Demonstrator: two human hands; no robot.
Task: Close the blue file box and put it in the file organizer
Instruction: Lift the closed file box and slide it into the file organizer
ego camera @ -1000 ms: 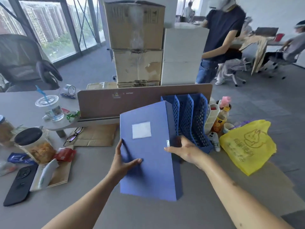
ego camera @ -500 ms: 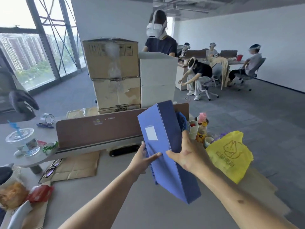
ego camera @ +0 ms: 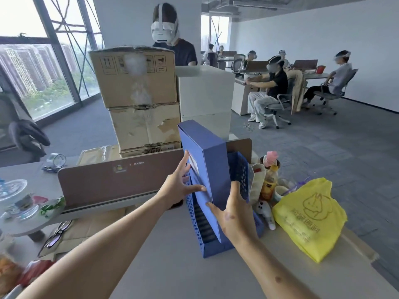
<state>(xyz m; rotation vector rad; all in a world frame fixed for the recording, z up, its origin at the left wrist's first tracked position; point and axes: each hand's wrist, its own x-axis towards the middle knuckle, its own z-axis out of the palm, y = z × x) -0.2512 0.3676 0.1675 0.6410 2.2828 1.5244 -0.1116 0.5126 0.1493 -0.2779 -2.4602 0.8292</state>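
The blue file box (ego camera: 212, 169) is closed and stands upright, its lower part inside the leftmost slot of the blue mesh file organizer (ego camera: 199, 223) on the grey desk. A white label shows on its left face. My left hand (ego camera: 180, 187) presses flat against that left face with fingers spread. My right hand (ego camera: 234, 214) grips the box's near edge low down, thumb on the left face. The box's bottom is hidden by the organizer wall and my right hand.
A brown desk divider (ego camera: 108, 180) runs behind my left hand. Bottles, a cup and a yellow plastic bag (ego camera: 311, 216) crowd the organizer's right side. Stacked cardboard boxes (ego camera: 140, 100) rise beyond the divider. Snacks, glasses and cardboard lie at the left. Several people sit behind.
The box went from lying flat on the desk to upright, then moved forward and down into the organizer's left slot. Both hands followed it. My view tilted up.
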